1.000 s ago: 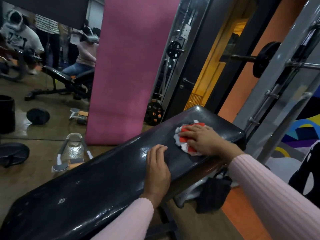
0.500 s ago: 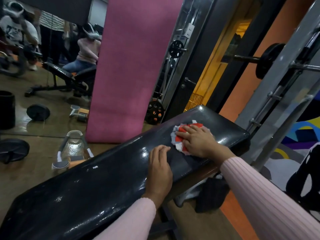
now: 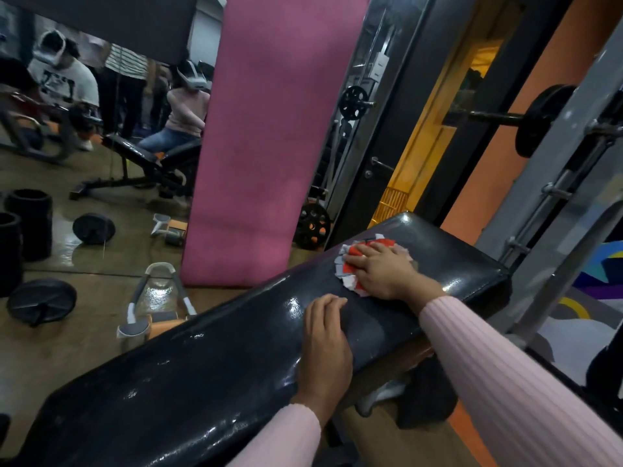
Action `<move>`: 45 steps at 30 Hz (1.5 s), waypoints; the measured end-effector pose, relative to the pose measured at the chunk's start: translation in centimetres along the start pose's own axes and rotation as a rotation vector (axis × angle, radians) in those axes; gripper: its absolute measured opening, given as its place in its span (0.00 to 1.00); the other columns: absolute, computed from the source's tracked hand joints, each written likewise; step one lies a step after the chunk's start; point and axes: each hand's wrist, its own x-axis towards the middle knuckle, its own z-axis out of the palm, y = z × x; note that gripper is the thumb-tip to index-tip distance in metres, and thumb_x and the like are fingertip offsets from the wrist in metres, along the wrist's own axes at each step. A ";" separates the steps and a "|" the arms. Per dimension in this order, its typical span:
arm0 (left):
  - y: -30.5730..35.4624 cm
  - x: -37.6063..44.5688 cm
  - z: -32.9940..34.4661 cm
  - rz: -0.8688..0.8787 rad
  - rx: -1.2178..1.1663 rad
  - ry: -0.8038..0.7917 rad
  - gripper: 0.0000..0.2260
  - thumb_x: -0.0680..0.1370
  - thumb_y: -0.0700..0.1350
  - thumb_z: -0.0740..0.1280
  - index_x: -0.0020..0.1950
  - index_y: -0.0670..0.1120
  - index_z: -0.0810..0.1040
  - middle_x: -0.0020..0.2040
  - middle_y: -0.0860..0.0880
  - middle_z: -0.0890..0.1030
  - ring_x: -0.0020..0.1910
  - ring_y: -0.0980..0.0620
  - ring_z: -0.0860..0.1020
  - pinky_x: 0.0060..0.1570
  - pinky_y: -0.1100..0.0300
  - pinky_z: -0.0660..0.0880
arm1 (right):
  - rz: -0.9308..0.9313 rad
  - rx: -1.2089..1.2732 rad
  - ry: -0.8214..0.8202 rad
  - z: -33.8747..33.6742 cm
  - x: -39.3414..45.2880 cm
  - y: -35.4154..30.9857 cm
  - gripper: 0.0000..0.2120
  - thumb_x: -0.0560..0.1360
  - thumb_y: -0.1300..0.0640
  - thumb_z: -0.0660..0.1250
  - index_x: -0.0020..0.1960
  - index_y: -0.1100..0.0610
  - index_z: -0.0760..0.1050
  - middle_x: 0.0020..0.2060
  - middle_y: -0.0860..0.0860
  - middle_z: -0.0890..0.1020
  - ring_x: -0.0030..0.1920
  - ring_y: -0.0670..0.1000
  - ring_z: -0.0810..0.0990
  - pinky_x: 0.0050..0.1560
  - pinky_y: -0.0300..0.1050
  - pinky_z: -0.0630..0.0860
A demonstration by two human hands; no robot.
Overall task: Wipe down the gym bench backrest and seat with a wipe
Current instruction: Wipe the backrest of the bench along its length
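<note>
A long black padded gym bench (image 3: 209,372) slants across the view from lower left to upper right, its surface shiny. My right hand (image 3: 384,269) lies flat near the upper end, pressing a crumpled red, white and grey wipe (image 3: 350,261) against the pad. My left hand (image 3: 325,345) rests palm down on the pad's near edge, just below and left of the right hand, with fingers together and nothing held. Both arms wear pink ribbed sleeves.
A pink mat (image 3: 269,136) leans upright behind the bench against a mirror. Weight plates (image 3: 42,303) and a push-up handle (image 3: 158,298) lie on the floor at left. A rack with a loaded barbell (image 3: 539,119) stands at right. A dark bag (image 3: 424,396) sits under the bench.
My right hand and the wipe slid a little to the left along the pad, then slightly back toward the upper end. The left hand has stayed put.
</note>
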 end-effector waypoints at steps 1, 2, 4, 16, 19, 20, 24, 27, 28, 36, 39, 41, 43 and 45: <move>0.1 0.0 0.0 0.002 -0.008 0.010 0.20 0.73 0.35 0.53 0.63 0.44 0.72 0.63 0.48 0.71 0.63 0.51 0.70 0.65 0.54 0.71 | -0.027 -0.009 -0.011 0.2 0.3 -1.2 0.24 0.80 0.45 0.52 0.76 0.42 0.55 0.77 0.48 0.56 0.76 0.57 0.54 0.72 0.60 0.51; 0.1 0.1 -0.1 0.001 -0.019 0.018 0.20 0.73 0.37 0.52 0.63 0.46 0.71 0.62 0.49 0.71 0.62 0.51 0.70 0.65 0.55 0.70 | -0.074 -0.011 -0.022 0.4 0.0 -2.4 0.25 0.80 0.44 0.53 0.76 0.43 0.55 0.77 0.48 0.55 0.76 0.57 0.54 0.72 0.60 0.51; 0.0 0.1 -0.1 0.003 -0.037 0.026 0.19 0.74 0.38 0.52 0.62 0.47 0.70 0.62 0.51 0.70 0.62 0.54 0.70 0.64 0.57 0.70 | -0.181 0.024 -0.014 1.0 -1.3 -3.2 0.26 0.80 0.44 0.55 0.76 0.43 0.56 0.78 0.47 0.55 0.76 0.55 0.53 0.72 0.59 0.49; 0.0 0.0 0.1 -0.067 -0.016 0.005 0.24 0.73 0.29 0.60 0.68 0.44 0.69 0.65 0.50 0.68 0.66 0.54 0.67 0.69 0.59 0.64 | -0.206 0.022 -0.030 0.6 1.0 -3.7 0.26 0.78 0.44 0.58 0.76 0.43 0.59 0.77 0.46 0.58 0.76 0.53 0.55 0.73 0.61 0.51; 0.0 0.1 0.0 -0.070 0.003 -0.005 0.22 0.73 0.31 0.58 0.67 0.42 0.70 0.65 0.48 0.69 0.65 0.53 0.67 0.69 0.60 0.63 | -0.232 0.272 -0.067 0.1 -0.1 -2.1 0.20 0.79 0.54 0.59 0.71 0.45 0.69 0.74 0.43 0.65 0.74 0.48 0.62 0.73 0.47 0.55; 0.1 0.1 -0.2 -0.068 0.006 -0.011 0.22 0.73 0.32 0.55 0.67 0.41 0.70 0.64 0.47 0.70 0.65 0.53 0.67 0.69 0.60 0.63 | -0.197 0.373 -0.085 -0.1 -0.1 -1.3 0.21 0.78 0.58 0.58 0.68 0.44 0.72 0.72 0.44 0.68 0.72 0.49 0.66 0.72 0.46 0.60; 0.4 -0.2 -0.5 -0.053 0.013 -0.033 0.24 0.73 0.31 0.58 0.68 0.42 0.69 0.66 0.47 0.69 0.66 0.53 0.66 0.70 0.59 0.63 | -0.065 0.129 -0.064 -0.4 2.7 -0.8 0.24 0.79 0.53 0.57 0.74 0.42 0.62 0.76 0.45 0.60 0.75 0.53 0.58 0.73 0.57 0.55; 0.4 -0.1 -0.4 -0.081 -0.013 -0.018 0.24 0.73 0.29 0.59 0.69 0.42 0.69 0.67 0.48 0.69 0.67 0.54 0.66 0.71 0.61 0.62 | -0.089 0.037 -0.040 0.4 3.7 -3.7 0.28 0.77 0.47 0.59 0.76 0.42 0.57 0.77 0.46 0.57 0.76 0.54 0.54 0.73 0.64 0.50; 0.4 -0.1 -0.5 -0.087 -0.029 -0.016 0.23 0.74 0.29 0.59 0.68 0.43 0.70 0.67 0.48 0.69 0.67 0.54 0.66 0.70 0.61 0.62 | -0.133 0.042 -0.025 0.6 3.5 -4.2 0.27 0.77 0.47 0.60 0.76 0.43 0.58 0.77 0.47 0.57 0.76 0.54 0.55 0.73 0.62 0.51; 0.1 0.0 -1.3 -0.022 -0.050 -0.009 0.18 0.74 0.30 0.60 0.63 0.41 0.73 0.62 0.45 0.73 0.63 0.54 0.68 0.68 0.62 0.64 | -0.089 0.175 -0.103 -0.8 3.1 -1.8 0.23 0.79 0.55 0.56 0.73 0.43 0.64 0.75 0.47 0.62 0.74 0.53 0.62 0.73 0.53 0.58; -1.3 -0.6 -2.3 -0.002 0.044 -0.016 0.19 0.73 0.30 0.63 0.63 0.41 0.75 0.62 0.46 0.74 0.63 0.54 0.68 0.68 0.63 0.63 | -0.094 0.001 -0.104 -0.3 3.8 -4.3 0.26 0.78 0.50 0.57 0.75 0.42 0.58 0.76 0.48 0.59 0.75 0.54 0.57 0.73 0.60 0.53; -1.9 -0.7 -2.6 0.011 0.068 -0.017 0.20 0.71 0.30 0.64 0.62 0.40 0.75 0.60 0.44 0.75 0.62 0.52 0.69 0.67 0.62 0.62 | -0.160 0.063 -0.080 -0.2 3.3 -5.4 0.26 0.78 0.54 0.57 0.75 0.45 0.60 0.76 0.48 0.60 0.75 0.53 0.57 0.72 0.51 0.51; -2.1 -0.6 -2.5 0.011 0.067 -0.024 0.19 0.71 0.31 0.62 0.61 0.39 0.76 0.59 0.43 0.76 0.61 0.50 0.72 0.66 0.61 0.66 | -0.230 0.191 -0.085 -0.5 2.2 -5.2 0.25 0.78 0.62 0.56 0.74 0.50 0.65 0.75 0.49 0.62 0.74 0.51 0.60 0.65 0.36 0.51; -2.5 -0.5 -2.3 -0.009 0.031 0.002 0.18 0.71 0.30 0.60 0.59 0.39 0.77 0.58 0.43 0.76 0.60 0.52 0.70 0.66 0.63 0.65 | -0.190 0.373 -0.140 -0.8 1.6 -4.0 0.23 0.78 0.66 0.56 0.70 0.53 0.71 0.71 0.50 0.70 0.67 0.48 0.69 0.58 0.31 0.59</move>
